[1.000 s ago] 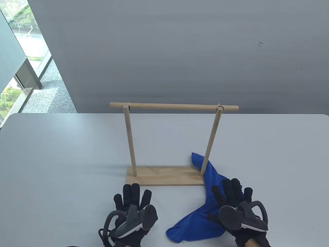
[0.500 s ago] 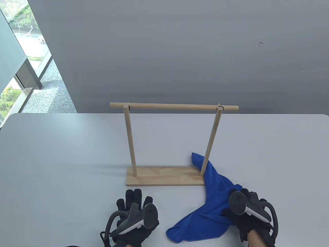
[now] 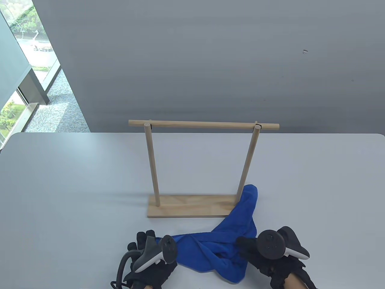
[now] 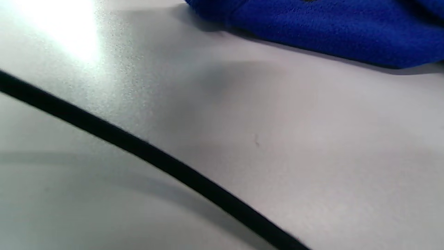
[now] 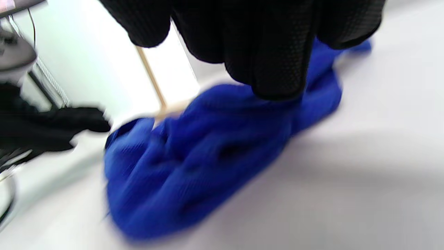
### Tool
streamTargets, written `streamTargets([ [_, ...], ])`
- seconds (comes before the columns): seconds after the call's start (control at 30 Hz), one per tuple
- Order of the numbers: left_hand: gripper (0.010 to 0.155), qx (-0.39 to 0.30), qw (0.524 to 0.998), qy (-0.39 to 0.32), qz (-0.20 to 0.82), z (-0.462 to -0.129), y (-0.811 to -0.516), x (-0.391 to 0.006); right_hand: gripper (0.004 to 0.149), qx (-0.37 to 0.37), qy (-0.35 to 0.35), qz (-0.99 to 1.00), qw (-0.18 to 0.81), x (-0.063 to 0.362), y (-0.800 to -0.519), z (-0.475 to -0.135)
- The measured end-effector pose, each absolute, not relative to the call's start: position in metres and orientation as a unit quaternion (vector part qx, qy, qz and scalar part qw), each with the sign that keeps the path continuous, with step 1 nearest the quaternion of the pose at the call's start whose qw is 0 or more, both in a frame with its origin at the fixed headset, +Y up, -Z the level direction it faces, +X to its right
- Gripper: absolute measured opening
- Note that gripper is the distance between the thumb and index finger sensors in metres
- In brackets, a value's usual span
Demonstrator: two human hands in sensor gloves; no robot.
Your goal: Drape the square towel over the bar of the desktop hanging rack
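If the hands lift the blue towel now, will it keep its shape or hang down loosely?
The blue towel will probably hang limp: it lies in soft crumpled folds on the table. It looks light and thin, so the right hand gripping one bunch should lift it easily. Its far end touching the rack might drag there.

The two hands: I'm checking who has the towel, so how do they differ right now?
The right hand grips the bunched blue towel from above; the left hand sits at the towel's left corner, its hold unclear. The right hand's fingers curl onto the cloth; the left hand's are mostly hidden. Both wear black gloves and trackers, low in front of the rack.
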State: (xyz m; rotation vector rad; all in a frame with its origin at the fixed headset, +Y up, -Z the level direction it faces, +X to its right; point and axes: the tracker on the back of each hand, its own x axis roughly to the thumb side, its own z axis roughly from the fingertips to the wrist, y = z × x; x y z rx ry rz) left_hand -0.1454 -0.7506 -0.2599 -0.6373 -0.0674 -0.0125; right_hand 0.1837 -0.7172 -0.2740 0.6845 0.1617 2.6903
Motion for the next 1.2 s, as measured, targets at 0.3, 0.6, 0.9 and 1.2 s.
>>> streamTargets([
  [0.3, 0.082, -0.303, 0.953, 0.01, -0.016, -0.272, -0.761, -0.154, 0.078, 0.206, 0.094, 0.974, 0.008, 0.185, -0.746, -0.288],
  [0.6, 0.078, -0.283, 0.957, 0.028, -0.062, -0.279, -0.767, -0.151, 0.039, 0.173, -0.089, 0.98, -0.032, 0.173, -0.725, -0.276],
  [0.9, 0.083, -0.294, 0.955, 0.023, 0.014, -0.278, -0.763, -0.161, 0.039, 0.186, -0.337, 0.912, 0.143, 0.205, -0.672, -0.238],
  [1.2, 0.057, -0.168, 0.981, 0.024, 0.099, -0.29, -0.741, -0.138, 0.039, 0.259, -0.377, 0.885, 0.086, 0.185, -0.66, -0.215],
])
